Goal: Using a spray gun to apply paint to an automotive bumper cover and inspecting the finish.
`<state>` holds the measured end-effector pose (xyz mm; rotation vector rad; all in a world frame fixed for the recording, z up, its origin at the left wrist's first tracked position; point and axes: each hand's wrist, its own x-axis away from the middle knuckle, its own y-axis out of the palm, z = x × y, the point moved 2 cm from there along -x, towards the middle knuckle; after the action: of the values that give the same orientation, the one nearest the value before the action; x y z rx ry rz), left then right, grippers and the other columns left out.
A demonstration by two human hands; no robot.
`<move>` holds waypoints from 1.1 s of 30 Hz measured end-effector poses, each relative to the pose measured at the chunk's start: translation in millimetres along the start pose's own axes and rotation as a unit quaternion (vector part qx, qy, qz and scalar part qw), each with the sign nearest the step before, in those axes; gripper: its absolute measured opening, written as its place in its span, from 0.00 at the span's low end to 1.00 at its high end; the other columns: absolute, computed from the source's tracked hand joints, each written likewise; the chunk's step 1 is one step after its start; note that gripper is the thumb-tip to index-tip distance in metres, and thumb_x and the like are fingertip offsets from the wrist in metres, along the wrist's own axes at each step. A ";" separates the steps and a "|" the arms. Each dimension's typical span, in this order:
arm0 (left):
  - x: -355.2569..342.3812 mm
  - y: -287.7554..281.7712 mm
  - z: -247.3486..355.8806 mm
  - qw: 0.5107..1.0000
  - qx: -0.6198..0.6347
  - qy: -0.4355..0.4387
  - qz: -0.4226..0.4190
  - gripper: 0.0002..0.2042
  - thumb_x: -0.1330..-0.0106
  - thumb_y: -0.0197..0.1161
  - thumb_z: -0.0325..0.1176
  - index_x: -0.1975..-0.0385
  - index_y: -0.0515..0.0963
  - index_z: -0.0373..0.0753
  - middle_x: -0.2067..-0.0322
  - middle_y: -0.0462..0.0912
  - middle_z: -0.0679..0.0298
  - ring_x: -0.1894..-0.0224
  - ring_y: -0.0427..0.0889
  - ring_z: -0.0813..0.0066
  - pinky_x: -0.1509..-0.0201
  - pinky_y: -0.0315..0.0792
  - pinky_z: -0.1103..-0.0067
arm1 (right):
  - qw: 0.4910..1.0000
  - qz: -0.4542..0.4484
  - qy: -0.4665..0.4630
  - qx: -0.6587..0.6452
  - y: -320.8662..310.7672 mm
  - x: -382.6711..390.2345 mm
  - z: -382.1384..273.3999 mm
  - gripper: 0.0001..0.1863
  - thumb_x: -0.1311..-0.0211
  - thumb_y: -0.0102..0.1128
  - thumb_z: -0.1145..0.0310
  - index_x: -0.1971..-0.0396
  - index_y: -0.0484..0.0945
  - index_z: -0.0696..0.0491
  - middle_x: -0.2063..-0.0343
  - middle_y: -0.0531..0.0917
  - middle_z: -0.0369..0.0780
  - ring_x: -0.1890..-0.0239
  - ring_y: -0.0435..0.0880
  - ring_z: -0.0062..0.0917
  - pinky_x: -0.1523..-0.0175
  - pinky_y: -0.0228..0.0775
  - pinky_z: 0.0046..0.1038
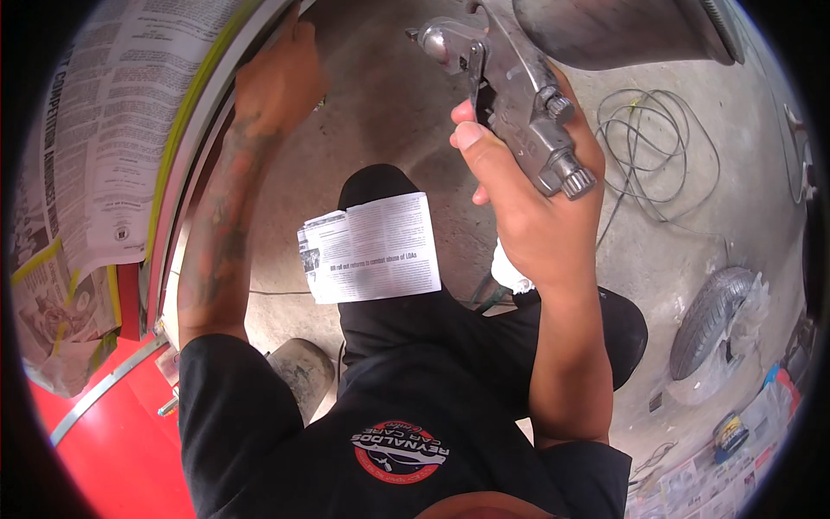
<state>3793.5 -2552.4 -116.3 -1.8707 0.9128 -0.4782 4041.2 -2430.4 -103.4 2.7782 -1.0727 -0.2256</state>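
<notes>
My right hand (519, 190) is wrapped around the handle of a metal spray gun (519, 104), raised at the upper right of centre. A large grey cup (622, 30) sits at the gun's top, and its nozzle faces left. Something white and crumpled (510, 270) shows below that hand, beside a green hose (494, 298). At the upper left, my left hand (281, 78) is against the edge of a curved panel frame (203, 112); most of its fingers are hidden. A torn piece of newspaper (376, 251) lies over my knee.
Newspaper sheets (121, 138) held with yellow tape (177, 138) cover the panel at left, above a red vehicle body (130, 441). A coiled thin hose (648, 151) lies on the concrete floor at right, with a tyre (713, 320) and a small tin (731, 432) nearer me.
</notes>
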 end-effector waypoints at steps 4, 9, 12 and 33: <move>15.7 -12.5 3.5 0.998 0.049 -0.005 -0.040 0.22 0.45 0.57 0.28 0.47 0.68 0.35 0.30 0.59 0.56 0.54 0.82 0.42 0.56 0.79 0.56 | 0.999 -0.011 0.034 -0.011 1.7 0.3 -2.1 0.27 0.42 0.61 0.79 0.40 0.70 0.56 0.63 0.83 0.38 0.64 0.81 0.18 0.55 0.73 0.21; 2.9 3.5 -7.5 0.993 0.062 0.040 0.088 0.20 0.45 0.56 0.28 0.51 0.68 0.35 0.30 0.60 0.56 0.57 0.82 0.41 0.56 0.78 0.55 | 1.000 -0.013 0.001 -0.012 9.3 -2.0 -2.4 0.27 0.43 0.61 0.79 0.41 0.71 0.56 0.63 0.84 0.40 0.65 0.82 0.19 0.55 0.74 0.22; -2.4 -5.5 3.3 0.995 0.041 0.048 0.082 0.16 0.43 0.57 0.30 0.55 0.70 0.33 0.42 0.70 0.50 0.63 0.84 0.47 0.61 0.79 0.58 | 1.000 -0.007 -0.018 -0.012 9.4 -6.9 5.4 0.25 0.42 0.64 0.75 0.43 0.72 0.58 0.66 0.85 0.36 0.71 0.80 0.13 0.76 0.70 0.15; -1.2 -18.4 23.0 0.998 0.051 -0.013 -0.020 0.16 0.42 0.59 0.33 0.57 0.70 0.31 0.57 0.81 0.44 0.66 0.86 0.49 0.65 0.79 0.61 | 0.993 -0.008 -0.105 -0.057 48.4 -44.0 49.2 0.22 0.41 0.59 0.74 0.46 0.75 0.59 0.66 0.83 0.41 0.66 0.82 0.25 0.55 0.73 0.25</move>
<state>3815.0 -2533.2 -110.5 -1.8021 0.8202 -0.5155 3967.9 -2440.5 -138.2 2.7071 -1.0443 -0.5734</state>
